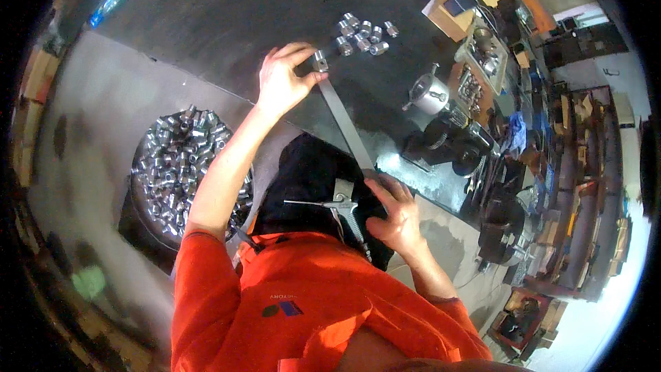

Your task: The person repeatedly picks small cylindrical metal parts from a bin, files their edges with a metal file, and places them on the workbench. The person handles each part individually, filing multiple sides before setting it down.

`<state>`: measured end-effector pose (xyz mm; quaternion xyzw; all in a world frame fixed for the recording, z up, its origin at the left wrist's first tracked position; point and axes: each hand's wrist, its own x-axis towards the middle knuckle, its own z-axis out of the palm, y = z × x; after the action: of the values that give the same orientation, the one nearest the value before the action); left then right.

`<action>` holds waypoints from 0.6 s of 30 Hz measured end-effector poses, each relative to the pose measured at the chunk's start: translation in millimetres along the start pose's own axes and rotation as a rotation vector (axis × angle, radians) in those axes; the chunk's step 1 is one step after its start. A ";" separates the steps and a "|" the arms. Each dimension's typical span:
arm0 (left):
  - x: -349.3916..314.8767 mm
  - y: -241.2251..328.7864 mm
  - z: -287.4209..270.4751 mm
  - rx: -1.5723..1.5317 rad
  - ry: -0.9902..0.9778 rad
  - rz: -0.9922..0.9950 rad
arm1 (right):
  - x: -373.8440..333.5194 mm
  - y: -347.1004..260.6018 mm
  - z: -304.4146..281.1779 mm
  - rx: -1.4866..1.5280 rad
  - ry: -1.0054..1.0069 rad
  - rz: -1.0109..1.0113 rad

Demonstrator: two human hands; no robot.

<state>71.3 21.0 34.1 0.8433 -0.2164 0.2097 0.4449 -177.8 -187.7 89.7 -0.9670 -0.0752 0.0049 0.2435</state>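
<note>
— Dozens of small shiny metal fittings (180,165) are lying heaped in a round tub (138,224), sitting well down and to the left of the left hand (282,83). Is that hand gripping anything?

— It is pinching one small metal fitting (321,62) between thumb and fingertips, closed on it, and pressing it onto the far end of a long flat metal bar (344,124), probably so the bar steadies the piece.

— And just beyond that grip?

— Up and to the right of it, a little cluster of similar fittings (363,33) is lying on the dark worktop (227,21), kept apart from the heap.

— What is the right hand (394,215) doing?

— It is resting flat, fingers spread, on dark cloth (310,172) at the near end of the bar, seemingly holding that end down; I cannot tell whether it is clasping anything beneath. A metal air gun (342,208) is lying just left of it, touching or nearly so.

— Further right?

— A metal cup-shaped part (429,93) and cluttered tools are sitting well beyond either grip.
</note>
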 end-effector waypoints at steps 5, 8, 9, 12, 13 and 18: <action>2.7 -14.9 14.9 0.125 -0.038 -0.007 | 19.1 0.2 13.0 0.045 -0.022 0.039; 10.2 -17.3 20.4 0.196 -0.055 -0.013 | 33.1 -11.3 6.4 0.045 -0.111 0.254; 14.3 -16.4 23.6 0.220 -0.057 -0.015 | 32.8 -7.3 10.4 0.031 -0.070 0.210; 24.7 -20.4 37.3 0.326 -0.106 -0.087 | 32.2 -3.0 17.4 -0.010 -0.107 0.160; 28.1 -22.9 40.6 0.376 -0.146 -0.107 | 32.9 -1.3 20.4 0.014 -0.078 0.131; 41.1 -24.2 57.9 0.411 -0.167 -0.044 | 34.5 3.9 28.6 0.092 -0.068 0.116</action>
<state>127.6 -22.7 10.8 0.9353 -0.1866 0.1692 0.2486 -144.5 -172.5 63.6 -0.9568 -0.0271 0.0553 0.2842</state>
